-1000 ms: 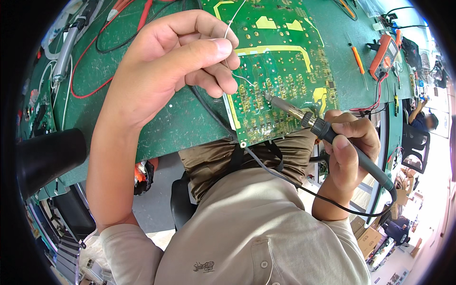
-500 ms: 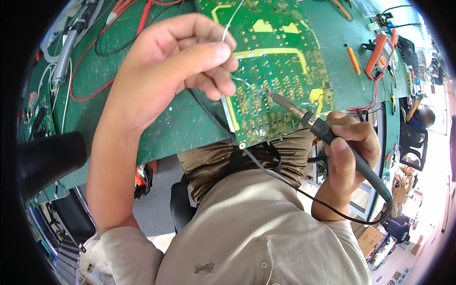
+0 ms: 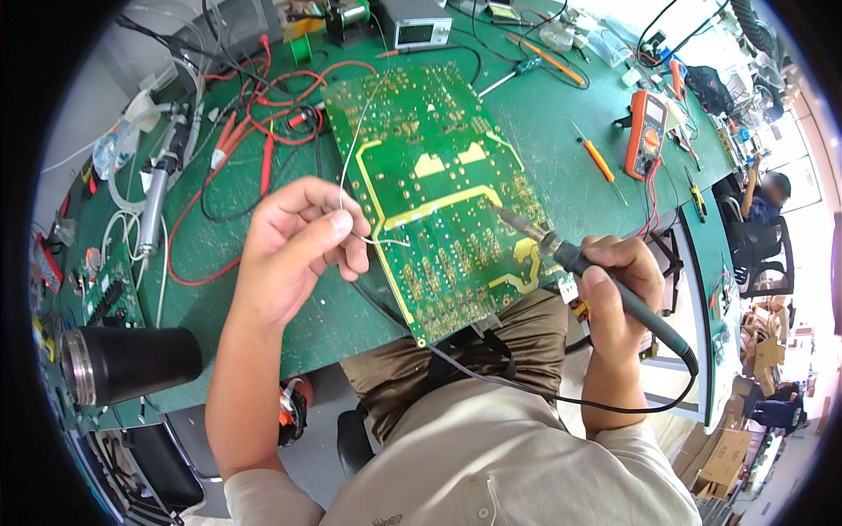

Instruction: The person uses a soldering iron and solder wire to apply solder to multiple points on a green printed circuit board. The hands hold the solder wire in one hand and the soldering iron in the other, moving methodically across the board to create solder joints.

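Observation:
A large green circuit board (image 3: 438, 188) with yellow strips and many solder joints lies on the bench, its near edge toward my lap. My left hand (image 3: 303, 241) is over the board's left edge, thumb and fingers pinching a thin solder wire (image 3: 353, 149). The wire's short free end curves out over the board, and its long part runs up toward the far edge. In my right hand (image 3: 621, 285) is a soldering iron (image 3: 574, 259), gripped like a pen. Its tip points at the right end of the middle yellow strip; I cannot tell whether it touches.
A black tumbler (image 3: 136, 364) lies on its side at left, near a desoldering gun (image 3: 162, 193). Red and black test leads (image 3: 266, 162) tangle behind my left hand. An orange multimeter (image 3: 646, 136) and a screwdriver (image 3: 596, 159) are at right. A person (image 3: 761, 195) sits farther right.
The view has shifted to take in more of the bench. The iron's tip has moved rightward across the board, and the gap between it and the solder wire's end has widened.

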Demonstrator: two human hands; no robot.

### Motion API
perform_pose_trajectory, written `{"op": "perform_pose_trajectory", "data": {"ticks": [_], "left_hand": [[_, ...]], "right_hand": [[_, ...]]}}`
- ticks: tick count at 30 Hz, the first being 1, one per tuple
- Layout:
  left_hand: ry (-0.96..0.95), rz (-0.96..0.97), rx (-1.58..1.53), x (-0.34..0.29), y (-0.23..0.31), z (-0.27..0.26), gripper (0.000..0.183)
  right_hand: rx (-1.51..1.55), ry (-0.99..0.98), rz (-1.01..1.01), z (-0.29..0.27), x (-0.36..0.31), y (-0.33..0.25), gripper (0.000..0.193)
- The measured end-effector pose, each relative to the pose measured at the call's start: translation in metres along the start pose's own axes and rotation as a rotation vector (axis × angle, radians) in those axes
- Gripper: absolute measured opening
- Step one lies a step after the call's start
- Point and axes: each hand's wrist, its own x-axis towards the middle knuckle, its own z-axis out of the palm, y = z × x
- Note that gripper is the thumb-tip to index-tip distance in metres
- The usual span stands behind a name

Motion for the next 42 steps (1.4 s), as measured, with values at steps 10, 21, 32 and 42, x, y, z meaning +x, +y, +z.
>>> {"op": "perform_pose_trajectory", "data": {"ticks": [10, 21, 32, 42], "left_hand": [[0.063, 0.011, 0.03, 0.003, 0.002, -0.007, 0.007], [0.143, -0.012, 0.011, 0.007, 0.006, -0.015, 0.006], [0.125, 0.004, 0.033, 0.009, 0.008, -0.018, 0.007], [0.074, 0.014, 0.022, 0.007, 0.006, -0.02, 0.007]], "right_hand": [[-0.139, 0.056, -0.15, 0.014, 0.185, 0.092, 0.022], [-0.443, -0.009, -0.191, 0.054, 0.337, 0.199, 0.031], [-0.627, -0.107, -0.346, 0.079, 0.393, 0.263, 0.029], [-0.496, -0.144, -0.343, 0.073, 0.393, 0.258, 0.02]]}}
